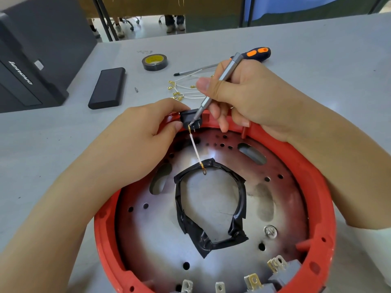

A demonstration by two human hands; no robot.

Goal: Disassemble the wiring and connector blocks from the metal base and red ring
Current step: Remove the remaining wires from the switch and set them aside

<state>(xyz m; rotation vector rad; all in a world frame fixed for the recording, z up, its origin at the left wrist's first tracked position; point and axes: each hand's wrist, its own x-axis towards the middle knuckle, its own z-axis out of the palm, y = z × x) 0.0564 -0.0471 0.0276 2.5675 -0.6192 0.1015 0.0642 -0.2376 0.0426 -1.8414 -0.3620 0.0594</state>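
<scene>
At left hand (135, 136): pinches black switch block (191, 119) on red ring (317, 187).
Right hand (239, 96): grips thin driver (213, 89), tip at terminal.
Tip: pry gently, keep block steady w/ left.

Left hand (146, 132) reaching in from lower left, thumb and fingers pinching. Right hand (239, 96) coming from the right, fingers curled in a pen-like grip, little finger stretched downward.

Both forearms bare; white sleeve edge (376, 246) at right arm.

Bright even light, glare on metal base (211, 159), wide-angle edges
</scene>
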